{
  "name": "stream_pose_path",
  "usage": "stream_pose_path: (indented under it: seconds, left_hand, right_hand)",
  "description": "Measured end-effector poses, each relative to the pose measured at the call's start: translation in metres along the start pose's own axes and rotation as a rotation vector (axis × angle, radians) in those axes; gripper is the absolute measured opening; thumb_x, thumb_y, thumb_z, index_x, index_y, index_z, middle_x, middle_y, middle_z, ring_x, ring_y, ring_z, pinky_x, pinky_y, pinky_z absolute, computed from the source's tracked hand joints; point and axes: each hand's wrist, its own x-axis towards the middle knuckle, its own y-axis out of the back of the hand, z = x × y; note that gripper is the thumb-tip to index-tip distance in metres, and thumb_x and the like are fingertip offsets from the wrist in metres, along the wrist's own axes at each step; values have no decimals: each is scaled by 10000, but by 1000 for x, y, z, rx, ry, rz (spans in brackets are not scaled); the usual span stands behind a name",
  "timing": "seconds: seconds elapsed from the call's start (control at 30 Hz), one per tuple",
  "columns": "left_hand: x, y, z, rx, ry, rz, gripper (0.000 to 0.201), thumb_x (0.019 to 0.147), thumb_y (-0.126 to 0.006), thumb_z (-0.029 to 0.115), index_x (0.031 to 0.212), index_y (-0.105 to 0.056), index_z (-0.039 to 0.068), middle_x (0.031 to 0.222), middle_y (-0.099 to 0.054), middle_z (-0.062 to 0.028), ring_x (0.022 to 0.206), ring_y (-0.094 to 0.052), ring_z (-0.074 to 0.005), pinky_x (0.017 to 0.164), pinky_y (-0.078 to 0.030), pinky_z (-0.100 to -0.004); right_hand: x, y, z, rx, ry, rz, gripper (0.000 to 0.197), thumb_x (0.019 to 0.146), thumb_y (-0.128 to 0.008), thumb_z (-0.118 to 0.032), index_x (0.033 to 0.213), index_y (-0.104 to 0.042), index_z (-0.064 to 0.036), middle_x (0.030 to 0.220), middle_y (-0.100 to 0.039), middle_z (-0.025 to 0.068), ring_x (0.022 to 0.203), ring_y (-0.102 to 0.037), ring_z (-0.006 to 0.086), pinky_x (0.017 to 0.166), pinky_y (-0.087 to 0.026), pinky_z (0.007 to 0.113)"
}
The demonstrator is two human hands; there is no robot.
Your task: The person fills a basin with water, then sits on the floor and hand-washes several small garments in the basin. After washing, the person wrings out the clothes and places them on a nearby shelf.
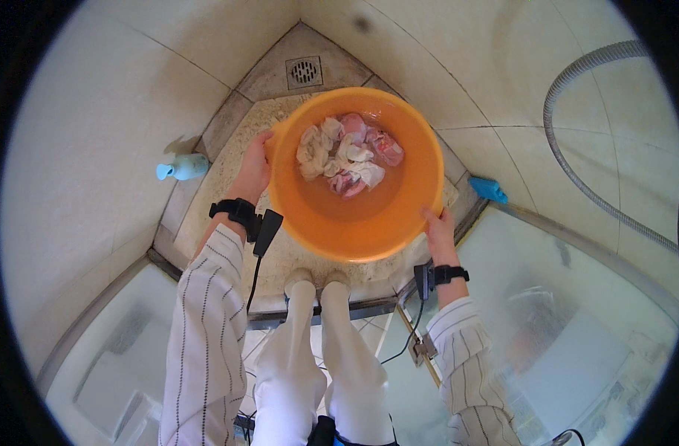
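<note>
1. The round orange plastic basin (pixel 354 178) is held above the pebbled shower floor (pixel 228 178), in the corner of the stall, just short of the square metal floor drain (pixel 304 71).
2. Inside it, a heap of wet white and pink cloths (pixel 347 154) lies in shallow water against the far side, so the weight sits away from the person.
3. Carrying this well, by the look of it, means keeping the rim level and both grips firm, since water and cloth would slide towards the low side.
4. The left hand (pixel 254 169) is closed on the basin's left rim, fingers wrapped over the edge.
5. The right hand (pixel 437 227) grips the near right rim, thumb on top and fingers under the wall.
6. Both wrists wear black bands with cables trailing down.
7. A pale blue bottle (pixel 182 168) lies by the left wall, a blue object (pixel 489 190) at the right kerb, and a grey ribbed shower hose (pixel 577 111) curves across the right wall.
</note>
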Motion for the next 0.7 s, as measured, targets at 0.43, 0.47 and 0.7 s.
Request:
stream_pose_path:
  seconds: [0.43,0.47,0.7]
  left_hand:
    - [-90,-30,36,-78,70,201,514,944,-333,371,1239,-458,-31,1230,-546,-139,1152,-502,-216,1002,-363,-321]
    - [-97,-40,41,-96,90,237,551,941,-327,398,1273,-432,-29,1260,-529,-136,1172,-489,-223,1016,-350,-330]
    - [-107,-75,54,-130,118,320,661,932,-301,484,1330,-371,-38,1303,-492,-136,1208,-459,-240,1052,-308,-332]
  right_hand:
    - [-64,15,-93,48,-163,-78,330,793,-649,-29,1095,-527,23,1035,-620,74,913,-582,145,822,-460,280]
    - [-66,17,-101,47,-196,-86,330,793,-651,-29,1094,-527,24,1034,-620,73,912,-582,143,821,-460,279]
    - [-59,22,-112,72,-308,-90,327,811,-640,-13,1113,-519,19,1037,-618,74,903,-593,142,804,-473,280]
